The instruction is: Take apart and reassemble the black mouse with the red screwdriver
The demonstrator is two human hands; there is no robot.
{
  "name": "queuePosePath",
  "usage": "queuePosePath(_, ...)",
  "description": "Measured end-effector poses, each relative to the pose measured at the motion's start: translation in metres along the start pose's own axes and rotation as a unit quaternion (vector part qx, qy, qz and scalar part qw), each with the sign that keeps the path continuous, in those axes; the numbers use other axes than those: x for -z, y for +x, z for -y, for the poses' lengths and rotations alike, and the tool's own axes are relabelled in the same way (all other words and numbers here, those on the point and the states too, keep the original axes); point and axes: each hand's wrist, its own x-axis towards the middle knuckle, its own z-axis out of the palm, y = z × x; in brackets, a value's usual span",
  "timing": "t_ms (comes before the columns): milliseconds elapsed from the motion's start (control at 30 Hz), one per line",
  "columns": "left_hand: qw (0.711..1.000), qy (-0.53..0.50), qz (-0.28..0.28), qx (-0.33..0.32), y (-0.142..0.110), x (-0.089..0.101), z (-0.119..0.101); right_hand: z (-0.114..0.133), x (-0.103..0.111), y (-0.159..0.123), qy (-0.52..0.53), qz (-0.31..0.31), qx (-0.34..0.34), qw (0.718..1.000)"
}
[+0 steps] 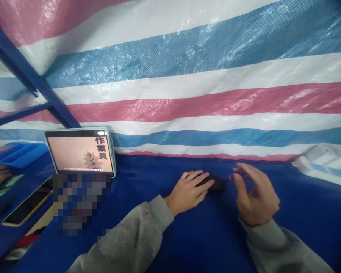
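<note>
Left hand [190, 190] spread over a dark rounded object [218, 184]; right hand [258, 199], beside it, curled near a reddish strand [231, 177], grip unclear.

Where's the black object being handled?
The black object lies on the blue table, right of centre in the head view, partly under the left hand and just left of the right hand.

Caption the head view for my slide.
Left hand on a black object, right hand raised beside it, lit tablet at left on the blue table.
</note>
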Motion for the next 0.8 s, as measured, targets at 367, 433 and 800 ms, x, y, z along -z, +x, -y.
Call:
queuePosePath(367,1.0,0.001,-0.005,0.001,0.0011,0.0031,-0.0008,-0.0023,-0.0013,-0.005,0.034,0.006,-0.033,0.999)
queuePosePath(433,1.0,0.0,-0.004,0.0,0.0008,0.0026,-0.0008,-0.0038,-0.0024,-0.0066,0.042,-0.002,-0.055,0.998)
queuePosePath(800,1.0,0.002,-0.001,0.0,0.0009,0.0041,-0.0012,-0.004,-0.0003,-0.0049,0.026,0.002,-0.016,1.0)
